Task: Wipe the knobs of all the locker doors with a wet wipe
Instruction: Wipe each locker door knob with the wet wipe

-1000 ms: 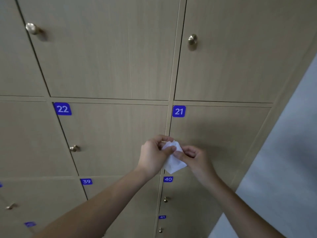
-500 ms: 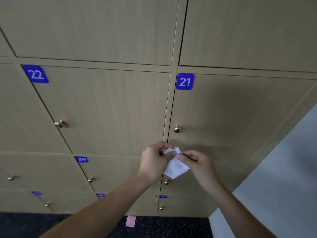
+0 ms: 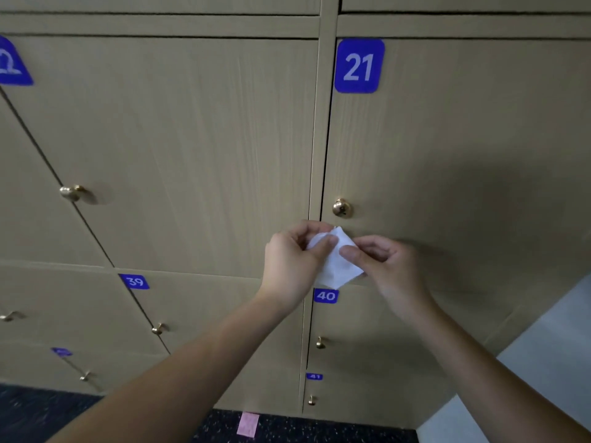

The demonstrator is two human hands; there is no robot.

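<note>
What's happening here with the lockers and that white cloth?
A person stands at a wall of numbered lockers, holding a white wet wipe between both hands: the left hand and right hand each pinch it. It sits just below the brass knob of door 21, not touching it.

The wipe sits between the two hands, left hand on its left, right hand on its right, both in front of the lockers. Just above it is the knob of door 21. Door 40 lies below, its knob under the wipe. Left of door 21, another door carries its knob near its left edge. The floor runs along the bottom.
</note>
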